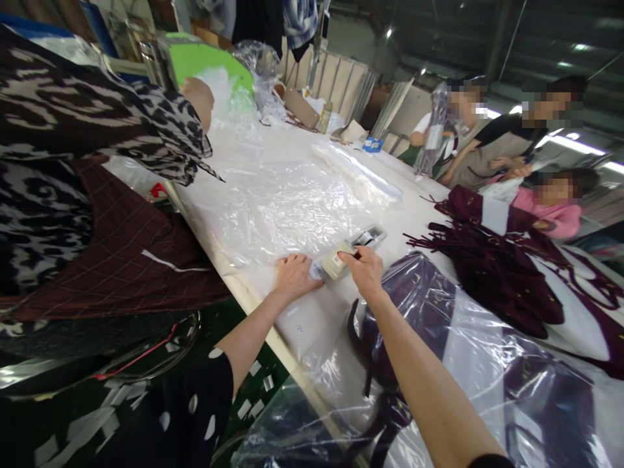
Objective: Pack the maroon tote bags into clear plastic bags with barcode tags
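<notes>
My right hand is closed on a small beige device that lies on the white table, next to a clear-wrapped item. My left hand rests flat beside it, palm down on the table surface, fingers together, touching the device's near end. A clear plastic bag holding a dark purple and white garment lies under my right forearm.
Clear plastic sheets cover the table's middle. A pile of maroon garments with straps lies at right, where other people sit. A person in a patterned top leans in at left. Boxes and bags stand at the far end.
</notes>
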The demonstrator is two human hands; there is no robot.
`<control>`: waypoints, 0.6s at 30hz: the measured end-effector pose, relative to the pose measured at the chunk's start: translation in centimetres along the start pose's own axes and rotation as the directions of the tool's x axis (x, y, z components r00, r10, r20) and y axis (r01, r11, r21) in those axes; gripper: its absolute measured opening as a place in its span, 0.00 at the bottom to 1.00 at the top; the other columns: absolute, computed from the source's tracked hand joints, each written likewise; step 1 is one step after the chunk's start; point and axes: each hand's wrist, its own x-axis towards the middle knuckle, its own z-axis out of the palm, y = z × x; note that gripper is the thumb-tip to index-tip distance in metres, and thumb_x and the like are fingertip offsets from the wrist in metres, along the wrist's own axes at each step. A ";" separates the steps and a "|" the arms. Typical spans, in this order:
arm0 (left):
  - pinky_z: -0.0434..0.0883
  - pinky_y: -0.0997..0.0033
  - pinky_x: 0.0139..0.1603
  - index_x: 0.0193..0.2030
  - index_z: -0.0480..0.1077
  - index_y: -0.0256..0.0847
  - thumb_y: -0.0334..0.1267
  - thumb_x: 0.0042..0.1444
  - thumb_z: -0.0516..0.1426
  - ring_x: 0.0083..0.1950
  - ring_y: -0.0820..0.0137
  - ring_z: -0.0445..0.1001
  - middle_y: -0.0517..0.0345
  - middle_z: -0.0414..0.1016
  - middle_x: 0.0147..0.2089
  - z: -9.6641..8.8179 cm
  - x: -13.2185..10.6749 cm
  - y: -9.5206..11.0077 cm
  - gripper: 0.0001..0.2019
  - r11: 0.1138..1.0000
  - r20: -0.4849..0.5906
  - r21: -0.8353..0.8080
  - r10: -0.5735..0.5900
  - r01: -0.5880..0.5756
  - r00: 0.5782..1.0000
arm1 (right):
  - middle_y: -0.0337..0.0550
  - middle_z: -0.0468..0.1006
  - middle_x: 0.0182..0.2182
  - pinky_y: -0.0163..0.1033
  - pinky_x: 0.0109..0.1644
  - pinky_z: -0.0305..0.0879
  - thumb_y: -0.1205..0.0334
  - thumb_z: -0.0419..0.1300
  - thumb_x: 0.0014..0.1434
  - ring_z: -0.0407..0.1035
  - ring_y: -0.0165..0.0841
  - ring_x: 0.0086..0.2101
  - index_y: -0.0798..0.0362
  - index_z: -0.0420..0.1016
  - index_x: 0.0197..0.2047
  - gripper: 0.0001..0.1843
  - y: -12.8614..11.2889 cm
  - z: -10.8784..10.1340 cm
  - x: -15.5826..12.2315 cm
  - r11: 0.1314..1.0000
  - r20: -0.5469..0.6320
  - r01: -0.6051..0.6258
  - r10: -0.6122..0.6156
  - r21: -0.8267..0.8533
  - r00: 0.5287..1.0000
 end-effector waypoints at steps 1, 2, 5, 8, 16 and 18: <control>0.58 0.53 0.50 0.43 0.68 0.41 0.54 0.46 0.59 0.52 0.53 0.63 0.50 0.70 0.47 0.0 0.0 0.0 0.22 1.000 -0.015 -0.016 -0.014 0.014 1.000 | 0.42 0.74 0.28 0.38 0.37 0.59 0.49 0.61 0.46 0.65 0.34 0.31 0.54 0.78 0.33 0.17 0.0 0.0 0.0 1.000 0.002 -0.003 0.003 0.002 1.000; 0.58 0.53 0.50 0.43 0.68 0.41 0.52 0.47 0.59 0.52 0.54 0.64 0.50 0.70 0.47 0.1 0.0 0.0 0.21 0.999 -0.031 -0.034 -0.029 0.028 0.999 | 0.42 0.74 0.28 0.38 0.37 0.59 0.49 0.61 0.46 0.66 0.34 0.31 0.53 0.78 0.33 0.17 0.0 -0.1 -0.1 1.000 0.004 -0.004 0.004 0.004 1.000; 0.60 0.54 0.50 0.43 0.67 0.39 0.49 0.46 0.60 0.51 0.54 0.64 0.48 0.70 0.46 0.2 -0.1 -0.2 0.20 0.993 -0.086 -0.081 -0.089 0.082 0.992 | 0.42 0.74 0.29 0.38 0.37 0.59 0.49 0.61 0.46 0.66 0.34 0.31 0.53 0.78 0.34 0.17 0.0 -0.2 -0.4 1.000 0.011 -0.005 0.005 0.006 1.000; 0.62 0.56 0.51 0.43 0.66 0.38 0.44 0.47 0.60 0.51 0.55 0.64 0.48 0.69 0.46 0.4 -0.1 -0.6 0.19 0.979 -0.165 -0.161 -0.149 0.122 0.975 | 0.41 0.73 0.28 0.37 0.37 0.59 0.50 0.60 0.47 0.66 0.33 0.31 0.53 0.77 0.33 0.16 0.3 -0.1 -0.8 1.000 0.017 0.019 -0.019 -0.012 1.000; 0.62 0.59 0.55 0.42 0.65 0.40 0.41 0.45 0.61 0.50 0.60 0.65 0.53 0.68 0.44 0.5 -0.1 -1.2 0.18 0.922 -0.234 -0.377 -0.189 0.090 0.954 | 0.42 0.72 0.31 0.38 0.39 0.61 0.51 0.58 0.52 0.65 0.33 0.31 0.53 0.75 0.37 0.15 1.3 0.8 -2.9 0.992 0.047 0.115 -0.112 -0.045 0.993; 0.64 0.60 0.54 0.42 0.65 0.40 0.42 0.45 0.61 0.49 0.61 0.66 0.53 0.69 0.44 0.3 -0.2 -1.4 0.18 0.905 -0.222 -0.411 -0.214 0.107 0.951 | 0.45 0.72 0.37 0.39 0.41 0.63 0.52 0.58 0.52 0.67 0.33 0.33 0.53 0.73 0.44 0.18 1.2 0.2 -3.4 0.992 0.013 0.124 -0.124 -0.018 0.992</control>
